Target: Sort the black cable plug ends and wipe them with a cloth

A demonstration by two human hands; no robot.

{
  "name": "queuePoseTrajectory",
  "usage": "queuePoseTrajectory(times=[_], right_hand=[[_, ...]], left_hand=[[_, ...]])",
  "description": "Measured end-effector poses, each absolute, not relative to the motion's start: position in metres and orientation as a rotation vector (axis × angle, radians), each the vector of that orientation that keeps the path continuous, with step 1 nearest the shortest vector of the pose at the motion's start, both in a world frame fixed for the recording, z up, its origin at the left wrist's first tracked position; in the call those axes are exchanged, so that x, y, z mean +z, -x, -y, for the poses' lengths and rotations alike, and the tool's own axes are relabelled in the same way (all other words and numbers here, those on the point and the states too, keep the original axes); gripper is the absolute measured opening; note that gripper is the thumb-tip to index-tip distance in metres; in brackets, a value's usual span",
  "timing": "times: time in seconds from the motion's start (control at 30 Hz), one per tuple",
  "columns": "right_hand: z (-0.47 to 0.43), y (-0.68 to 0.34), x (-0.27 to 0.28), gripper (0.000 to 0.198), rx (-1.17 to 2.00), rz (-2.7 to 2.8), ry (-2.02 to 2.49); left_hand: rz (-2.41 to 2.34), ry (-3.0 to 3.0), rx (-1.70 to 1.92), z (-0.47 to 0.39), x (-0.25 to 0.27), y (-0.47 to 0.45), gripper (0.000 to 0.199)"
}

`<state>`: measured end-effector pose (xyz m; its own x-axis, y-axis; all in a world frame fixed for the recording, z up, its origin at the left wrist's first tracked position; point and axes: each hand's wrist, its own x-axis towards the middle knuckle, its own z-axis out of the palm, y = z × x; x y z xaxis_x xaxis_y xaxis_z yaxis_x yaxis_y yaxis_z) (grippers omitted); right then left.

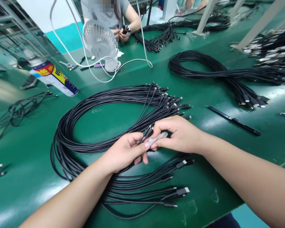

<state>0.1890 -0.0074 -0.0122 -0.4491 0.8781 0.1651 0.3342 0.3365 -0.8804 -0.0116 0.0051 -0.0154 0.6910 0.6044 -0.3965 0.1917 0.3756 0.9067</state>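
Plugs [149, 131] in left hand [124, 151], pale wad [159, 138] in right hand [181, 133].
Left fingers curl round a few plugs, tips clear, likely to steady them; right thumb and forefinger pinch the wad right at them. Coil [63, 129] lies on the table [204, 177] around the left hand, most ends fanned rightward, presumably for easy reach.
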Motion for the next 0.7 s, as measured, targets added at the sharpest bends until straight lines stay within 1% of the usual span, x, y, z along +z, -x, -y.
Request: queuePoseTrajectory(times=[0.07,0.13,0.2,0.3,0.4,0.53,0.7], right_hand=[[0.0073,-0.1882,-0.0108,0.001,1.097,1.954,1.054],[0.0073,-0.1890,-0.0088,0.009,1.087,1.971,1.037],[0.0076,-0.1905,-0.0078,0.012,1.061,1.967,1.038],[0.0083,-0.1920,-0.0091,0.004,1.145,1.838,1.110],[0.0087,-0.1919,-0.0114,0.017,1.303,1.692,1.165],[0.0087,-0.1908,-0.0106,0.021,1.441,1.630,1.073],[0.0073,-0.1899,-0.0101,0.016,1.345,1.652,1.088]], left_hand=[[-0.801,-1.162,0.319,-0.0049,-0.0141,0.0111,0.034],[-0.805,-1.134,0.355,-0.0046,-0.0142,0.0119,0.033],[-0.812,-1.135,0.362,-0.0042,-0.0155,0.0137,0.033],[-0.826,-1.162,0.315,-0.0040,-0.0185,0.0161,0.034],[-0.827,-1.147,0.313,-0.0043,-0.0204,0.0164,0.032],[-0.802,-1.113,0.347,-0.0046,-0.0189,0.0147,0.029],[-0.797,-1.070,0.362,-0.0039,-0.0161,0.0140,0.032]])
